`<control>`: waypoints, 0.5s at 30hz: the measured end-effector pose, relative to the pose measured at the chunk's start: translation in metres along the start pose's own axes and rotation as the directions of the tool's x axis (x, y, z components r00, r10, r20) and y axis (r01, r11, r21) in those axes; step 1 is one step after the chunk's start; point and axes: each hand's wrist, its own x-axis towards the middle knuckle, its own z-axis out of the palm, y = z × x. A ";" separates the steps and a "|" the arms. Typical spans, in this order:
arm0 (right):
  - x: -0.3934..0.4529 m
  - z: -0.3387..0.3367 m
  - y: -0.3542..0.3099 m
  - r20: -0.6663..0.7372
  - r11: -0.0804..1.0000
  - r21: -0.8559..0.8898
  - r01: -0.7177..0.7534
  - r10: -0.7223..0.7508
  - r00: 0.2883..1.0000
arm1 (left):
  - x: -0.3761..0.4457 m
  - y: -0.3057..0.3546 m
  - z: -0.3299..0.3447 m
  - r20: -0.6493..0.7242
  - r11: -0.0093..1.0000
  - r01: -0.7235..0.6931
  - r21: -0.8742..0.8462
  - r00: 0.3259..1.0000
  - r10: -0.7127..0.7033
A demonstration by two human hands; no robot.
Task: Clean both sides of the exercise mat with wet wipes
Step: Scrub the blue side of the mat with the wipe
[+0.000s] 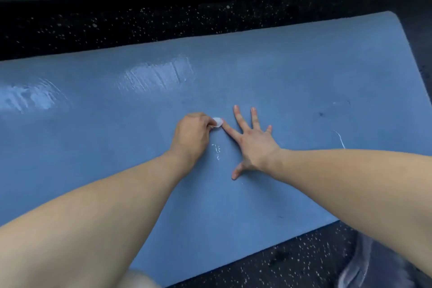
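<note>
a: where's the wipe?
b: the left hand point(192, 134) pinches the wipe point(217, 122) on the blue mat point(304, 72), which lies on the speckled floor point(117, 25).
a: and the right hand point(253, 141)?
b: flat on the mat, fingers spread.

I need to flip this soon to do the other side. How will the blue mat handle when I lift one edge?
The blue mat will probably be floppy: it looks thin and lies flat on the floor. The wet streaks may make that part slippery. It seems light, since the right hand is pressed flat on it while the left hand scrubs with the wipe.
</note>
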 end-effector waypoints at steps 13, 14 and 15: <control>0.002 0.005 -0.003 0.035 0.999 -0.040 0.018 -0.016 0.999 | -0.099 0.037 0.045 0.472 0.983 -0.179 0.033 0.870 0.143; 0.001 0.005 -0.003 0.036 0.999 -0.038 0.016 -0.015 0.999 | -0.098 0.039 0.046 0.485 0.985 -0.167 0.044 0.865 0.125; 0.001 0.005 -0.003 0.033 0.999 -0.035 0.019 -0.018 0.999 | -0.097 0.041 0.045 0.492 0.987 -0.153 0.056 0.864 0.106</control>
